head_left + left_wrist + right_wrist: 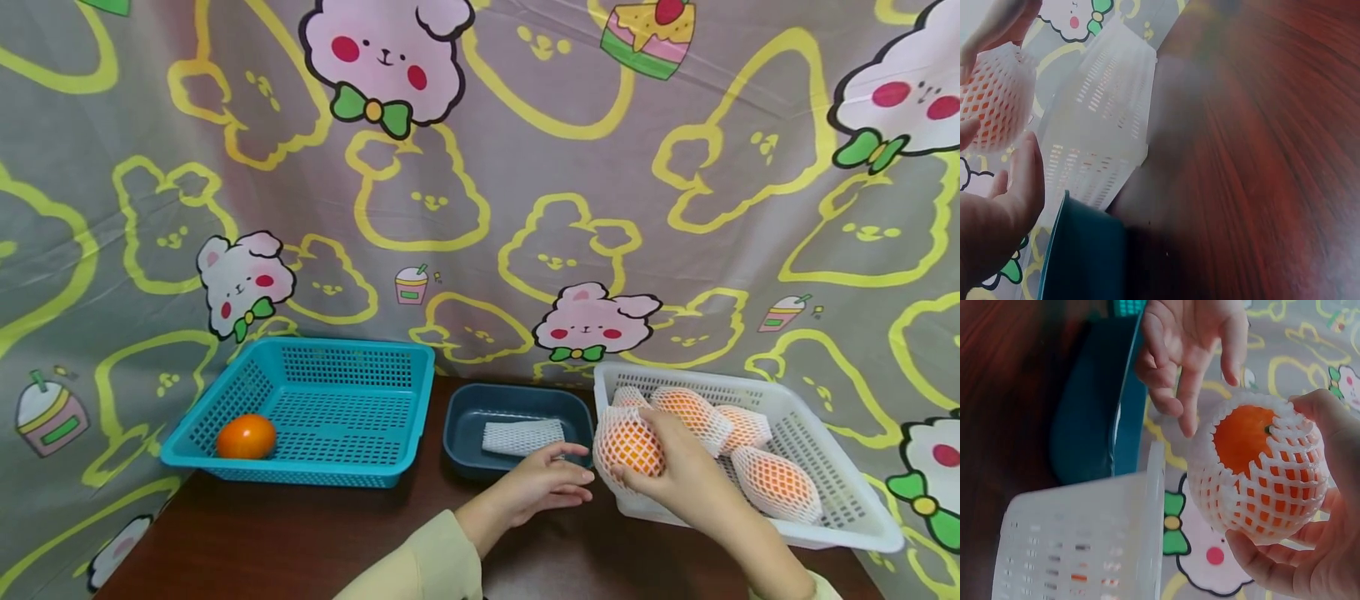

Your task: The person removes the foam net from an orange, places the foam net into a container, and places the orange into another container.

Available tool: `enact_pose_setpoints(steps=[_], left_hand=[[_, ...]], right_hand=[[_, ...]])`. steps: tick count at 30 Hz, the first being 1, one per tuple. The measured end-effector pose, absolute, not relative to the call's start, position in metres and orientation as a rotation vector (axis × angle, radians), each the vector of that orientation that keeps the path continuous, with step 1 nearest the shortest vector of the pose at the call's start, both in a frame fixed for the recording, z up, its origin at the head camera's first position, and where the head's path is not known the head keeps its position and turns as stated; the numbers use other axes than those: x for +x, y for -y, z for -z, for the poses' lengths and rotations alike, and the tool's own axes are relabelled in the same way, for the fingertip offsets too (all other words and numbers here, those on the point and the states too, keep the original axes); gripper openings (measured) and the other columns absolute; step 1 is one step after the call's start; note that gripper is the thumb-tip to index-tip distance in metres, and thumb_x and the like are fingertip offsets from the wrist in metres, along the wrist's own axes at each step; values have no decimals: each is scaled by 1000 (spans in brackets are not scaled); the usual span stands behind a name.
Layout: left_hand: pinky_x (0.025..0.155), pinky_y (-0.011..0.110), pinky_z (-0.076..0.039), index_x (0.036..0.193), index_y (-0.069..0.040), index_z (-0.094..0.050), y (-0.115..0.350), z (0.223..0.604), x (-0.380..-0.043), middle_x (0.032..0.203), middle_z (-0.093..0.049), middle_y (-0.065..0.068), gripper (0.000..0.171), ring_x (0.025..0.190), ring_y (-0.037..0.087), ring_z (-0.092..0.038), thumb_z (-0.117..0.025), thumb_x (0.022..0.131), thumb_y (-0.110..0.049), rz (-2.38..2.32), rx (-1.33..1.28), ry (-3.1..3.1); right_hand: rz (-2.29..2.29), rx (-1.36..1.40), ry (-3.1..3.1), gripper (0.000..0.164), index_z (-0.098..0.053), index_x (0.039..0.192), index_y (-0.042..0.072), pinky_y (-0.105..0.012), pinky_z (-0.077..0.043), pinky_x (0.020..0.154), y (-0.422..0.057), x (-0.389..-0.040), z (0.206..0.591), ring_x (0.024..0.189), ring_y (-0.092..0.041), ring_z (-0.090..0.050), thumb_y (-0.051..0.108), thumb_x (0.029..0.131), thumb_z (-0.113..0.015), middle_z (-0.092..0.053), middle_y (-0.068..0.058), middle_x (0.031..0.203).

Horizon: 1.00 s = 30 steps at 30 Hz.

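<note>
In the head view my right hand (686, 475) grips an orange (633, 450) in a white foam net sleeve, held over the near left corner of the white basket (840, 421). The right wrist view shows the sleeve's open end, with bare orange peel and a small green stem spot inside it. Just left of that orange, my left hand (536, 487) reaches with loosely extended fingers and holds nothing. Several more net-wrapped oranges (776, 483) lie in the white basket.
A dark blue tray (461, 462) stands in the middle, with a flattened foam net sleeve (522, 436) inside. To the left, a turquoise basket (337, 417) contains one unwrapped orange (246, 437). A patterned cloth (450, 275) hangs behind the brown table (300, 533).
</note>
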<state>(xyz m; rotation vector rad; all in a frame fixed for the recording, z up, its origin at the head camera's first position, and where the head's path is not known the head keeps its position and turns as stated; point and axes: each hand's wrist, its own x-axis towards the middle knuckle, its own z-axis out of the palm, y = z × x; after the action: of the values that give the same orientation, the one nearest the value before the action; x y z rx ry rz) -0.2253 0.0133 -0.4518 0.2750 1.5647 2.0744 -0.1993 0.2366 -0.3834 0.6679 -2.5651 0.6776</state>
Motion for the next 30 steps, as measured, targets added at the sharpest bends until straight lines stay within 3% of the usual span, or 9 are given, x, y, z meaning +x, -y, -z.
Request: enact_pose_setpoints(steps=[5, 11, 17, 30], left_hand=[[93, 44, -56, 137, -6, -56, 0, 455, -223, 112, -70, 11, 41, 95, 23, -71, -65, 97, -12, -2046, 262, -1571], [94, 46, -55, 138, -4, -54, 17, 461, -219, 109, -71, 7, 45, 97, 21, -70, -67, 95, -7, -2010, 287, -1576], [90, 44, -57, 136, -2, -56, 30, 468, -214, 106, -69, 7, 46, 94, 19, -69, -69, 92, 4, -1969, 282, -1613], [89, 47, -57, 135, 0, -52, 47, 485, -211, 103, -68, 7, 54, 89, 19, -68, -67, 86, 15, -1914, 327, -1614]], right_hand=[[-698, 700, 2585, 76, -56, 130, -5, -56, -50, 89, -224, -196, 386, 109, -33, -60, 30, 74, -92, -62, -17, 122], [-738, 732, 2602, 76, -56, 130, -3, -54, -52, 90, -211, -192, 395, 109, -28, -61, 33, 73, -93, -62, -14, 122], [-776, 777, 2552, 72, -59, 127, 4, -43, -54, 85, -197, -191, 411, 102, -16, -59, 36, 73, -93, -62, -4, 117], [-964, 785, 2590, 73, -57, 129, 5, -35, -55, 82, -179, -191, 442, 100, -11, -59, 39, 75, -92, -60, 1, 115]])
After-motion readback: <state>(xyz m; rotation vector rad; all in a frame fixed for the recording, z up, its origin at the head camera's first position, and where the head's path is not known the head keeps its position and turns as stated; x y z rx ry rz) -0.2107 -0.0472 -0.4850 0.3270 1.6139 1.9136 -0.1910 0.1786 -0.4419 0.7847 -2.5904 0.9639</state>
